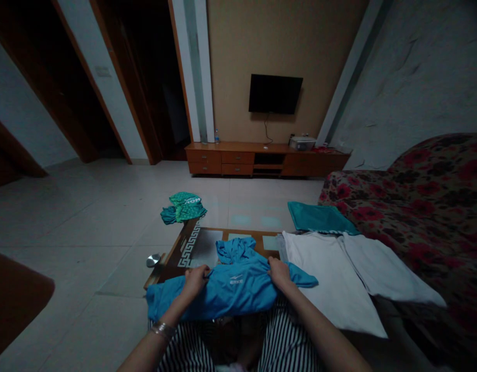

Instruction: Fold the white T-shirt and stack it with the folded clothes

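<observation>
A blue shirt (238, 294) with a small white logo lies across the near edge of the low table and over my knees, part of it bunched up behind. My left hand (195, 281) grips the cloth left of the logo, fingers closed on it. On the logo's other side, my right hand (279, 274) pinches the same shirt, and a blue sleeve sticks out beyond it. Right of that hand a white garment (331, 279) is spread flat, its right part reaching toward the sofa.
The glass-topped table (207, 248) has a patterned left border. A green patterned garment (186, 206) sits at its far left corner, a metal object (153, 260) beside its left edge. A folded teal cloth (321, 218) lies near the floral sofa (424, 191). A TV cabinet (238, 157) stands beyond.
</observation>
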The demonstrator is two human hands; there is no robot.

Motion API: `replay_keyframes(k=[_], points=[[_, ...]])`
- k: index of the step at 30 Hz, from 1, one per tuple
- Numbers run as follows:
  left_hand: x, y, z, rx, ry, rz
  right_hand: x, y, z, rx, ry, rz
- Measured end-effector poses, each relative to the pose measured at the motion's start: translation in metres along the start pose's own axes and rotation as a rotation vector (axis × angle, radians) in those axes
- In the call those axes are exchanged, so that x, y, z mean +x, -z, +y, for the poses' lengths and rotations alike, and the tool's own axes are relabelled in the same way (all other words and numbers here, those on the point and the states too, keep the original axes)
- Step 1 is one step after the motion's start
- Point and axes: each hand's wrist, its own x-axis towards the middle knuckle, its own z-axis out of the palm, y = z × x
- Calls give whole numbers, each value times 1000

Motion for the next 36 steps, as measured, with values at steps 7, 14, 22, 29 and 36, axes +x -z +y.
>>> replay_keyframes(k=[7,14,22,29,36], points=[[7,47,1,-159,-66,-153,-15,62,16,502,168,71],[-42,194,25,-604,-105,-62,-63,187,8,599,411,-130],[-44,344,52,-88,-238,245,-13,217,32,194,423,124],[62,381,129,463,-206,531,70,276,38,463,101,490],[95,471,233,-11,-262,917,26,494,38,270,277,1319]])
